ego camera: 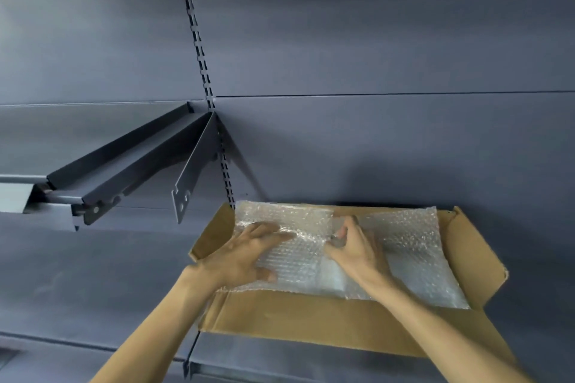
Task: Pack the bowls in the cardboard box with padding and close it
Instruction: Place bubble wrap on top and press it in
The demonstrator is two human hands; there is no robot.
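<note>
A dark grey shelving wall [342,40] with a slotted upright [199,50] and angled shelf brackets [130,162] was seen behind the work. An open cardboard box [311,317] was set on a grey shelf [77,289], its flaps spread outward. Bubble wrap [413,246] was laid across the box's opening, and any bowls beneath could not be made out. The left hand [245,255] was pressed flat on the wrap with fingers spread wide. The right hand [354,246] was pinching the wrap near its middle, fingers curled.
</note>
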